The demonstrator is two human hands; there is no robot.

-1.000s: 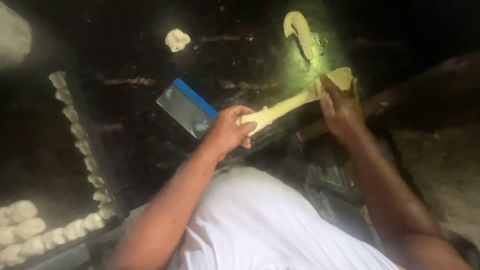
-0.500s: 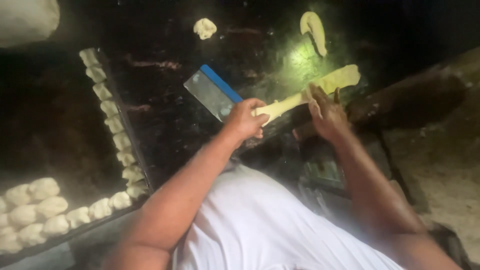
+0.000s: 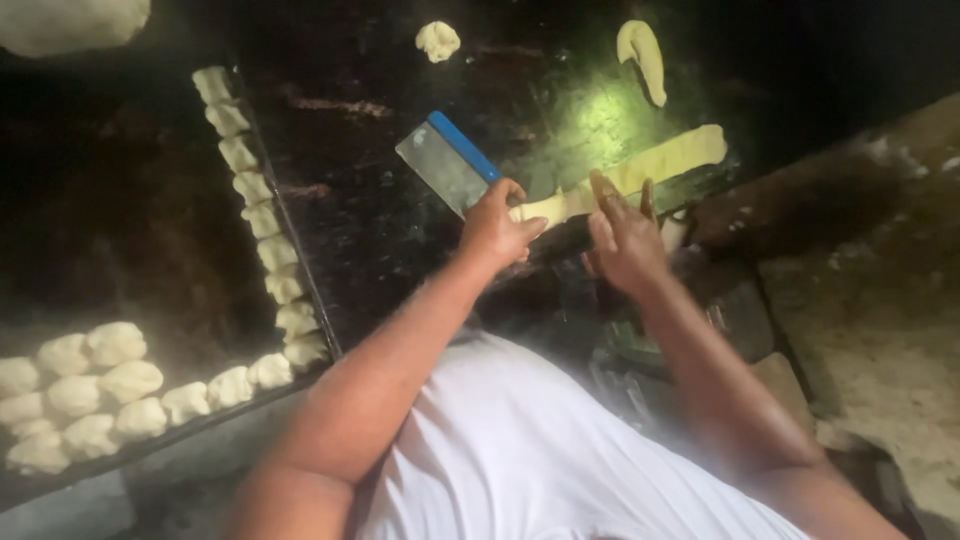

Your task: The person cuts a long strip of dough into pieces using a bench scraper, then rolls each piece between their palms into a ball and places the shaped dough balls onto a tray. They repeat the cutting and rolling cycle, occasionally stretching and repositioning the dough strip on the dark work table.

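A long rope of pale dough (image 3: 650,165) lies slanted on the dark worktop (image 3: 380,190). My left hand (image 3: 495,228) grips the rope's near end with closed fingers. My right hand (image 3: 625,235) rests on the rope a little further along, fingers spread and flat. A metal bench scraper with a blue handle (image 3: 447,160) lies just beyond my left hand, not held.
A curved dough piece (image 3: 643,55) and a small lump (image 3: 438,40) lie at the far side. A dark tray (image 3: 60,250) at the left holds several shaped dough pieces along its edges. A big dough mass (image 3: 70,22) sits top left. A rough wall is at the right.
My right hand slid down the rope toward my left hand, leaving the far end bare. The view shifted, so everything sits further right and lower in the frame.
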